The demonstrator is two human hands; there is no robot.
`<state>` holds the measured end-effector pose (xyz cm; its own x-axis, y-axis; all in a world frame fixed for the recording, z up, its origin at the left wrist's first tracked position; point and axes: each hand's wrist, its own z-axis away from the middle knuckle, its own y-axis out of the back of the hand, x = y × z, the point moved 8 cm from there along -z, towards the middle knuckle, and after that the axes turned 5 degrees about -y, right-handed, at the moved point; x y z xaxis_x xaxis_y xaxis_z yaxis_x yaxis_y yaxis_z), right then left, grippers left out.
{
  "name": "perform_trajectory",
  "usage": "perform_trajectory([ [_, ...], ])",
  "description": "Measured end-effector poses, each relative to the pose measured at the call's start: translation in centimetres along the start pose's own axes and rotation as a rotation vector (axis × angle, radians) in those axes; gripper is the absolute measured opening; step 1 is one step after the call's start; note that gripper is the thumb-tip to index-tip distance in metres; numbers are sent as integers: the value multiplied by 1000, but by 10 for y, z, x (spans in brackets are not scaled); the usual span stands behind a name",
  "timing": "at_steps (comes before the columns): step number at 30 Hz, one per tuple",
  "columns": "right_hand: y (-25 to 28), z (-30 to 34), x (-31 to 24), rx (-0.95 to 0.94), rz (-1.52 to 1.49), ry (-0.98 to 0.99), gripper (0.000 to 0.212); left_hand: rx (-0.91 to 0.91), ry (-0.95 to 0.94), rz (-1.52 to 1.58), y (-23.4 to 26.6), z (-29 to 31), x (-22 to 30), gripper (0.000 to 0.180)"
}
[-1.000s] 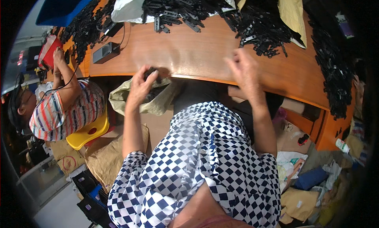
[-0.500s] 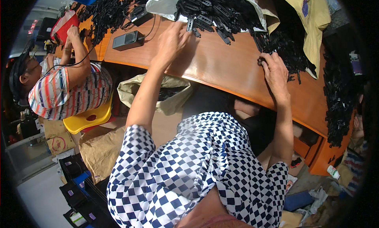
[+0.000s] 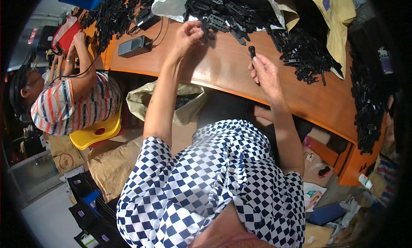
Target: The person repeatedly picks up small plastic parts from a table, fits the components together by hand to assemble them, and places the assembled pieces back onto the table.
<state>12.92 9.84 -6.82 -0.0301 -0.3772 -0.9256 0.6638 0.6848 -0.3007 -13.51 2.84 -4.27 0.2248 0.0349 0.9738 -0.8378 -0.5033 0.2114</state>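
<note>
My right hand is closed over the wooden table, pinching a small black plastic part that stands up from the fingertips. To its left, my left hand is closed too, with a dark, slotted black plastic piece at its fingertips, slightly blurred. Just beyond the left hand, similar long slotted black pieces spill out of a white sack. Beyond my right hand a heap of smaller black parts lies by the mouth of a yellowish sack.
A grey-black box-shaped device with a cable sits on the table. An open sack with dark parts stands below the front edge. At left a person in a striped shirt works beside a yellow stool. Black bins stand lower left.
My right hand has left the small-parts heap and come leftward and nearer, bringing a black part. My left hand has drawn slightly left, its piece now turned and darker. The view has shifted a little.
</note>
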Motion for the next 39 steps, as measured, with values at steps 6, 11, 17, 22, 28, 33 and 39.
perform_trajectory([
  [6,-15,12,-9,-46,-332,-70,30,-206,165,799,-115,58,38,30],
  [11,-12,25,-11,-46,-449,25,24,-271,195,836,-150,71,36,28],
  [17,7,36,-2,100,-228,142,16,-168,177,478,-160,80,28,23],
  [22,17,51,-13,338,111,414,12,-119,182,415,-175,97,48,23],
  [28,17,65,-25,465,462,519,12,-61,228,433,-178,99,29,22],
  [33,13,77,-40,457,837,385,23,-80,217,423,-171,103,29,21],
  [39,17,54,-11,150,388,188,36,-134,138,567,-172,101,54,21],
])
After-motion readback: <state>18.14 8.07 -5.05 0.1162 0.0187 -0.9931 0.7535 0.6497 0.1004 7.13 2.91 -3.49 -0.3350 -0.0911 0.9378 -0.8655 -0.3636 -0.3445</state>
